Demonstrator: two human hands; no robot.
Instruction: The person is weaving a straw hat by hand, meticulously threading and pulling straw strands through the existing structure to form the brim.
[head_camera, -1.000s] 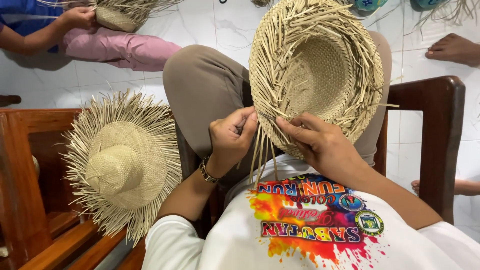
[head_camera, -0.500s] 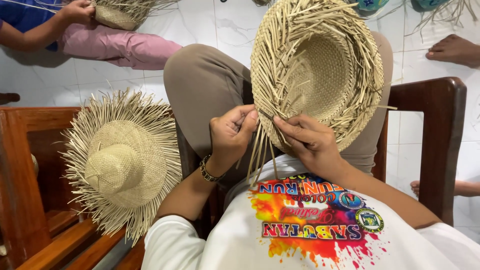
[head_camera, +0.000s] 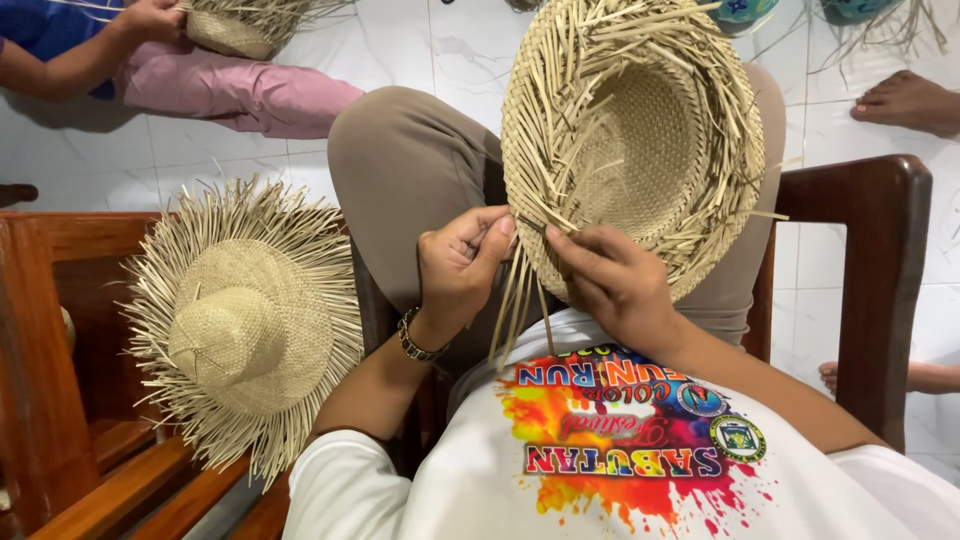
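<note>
Both the left hand (head_camera: 462, 268) and right hand (head_camera: 612, 282) pinch loose strands at the straw hat's (head_camera: 640, 150) near brim; it looks light, springy, brittle-edged, best gripped at the woven brim.

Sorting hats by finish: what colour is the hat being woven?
Pale straw tan, the woven hat, seen in the head view.

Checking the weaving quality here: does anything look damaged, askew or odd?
Nothing looks damaged. The straw hat on the lap has loose strips sticking out around its brim where both hands, left hand and right hand, pinch them; the second hat has a similar untrimmed fringe.
</note>
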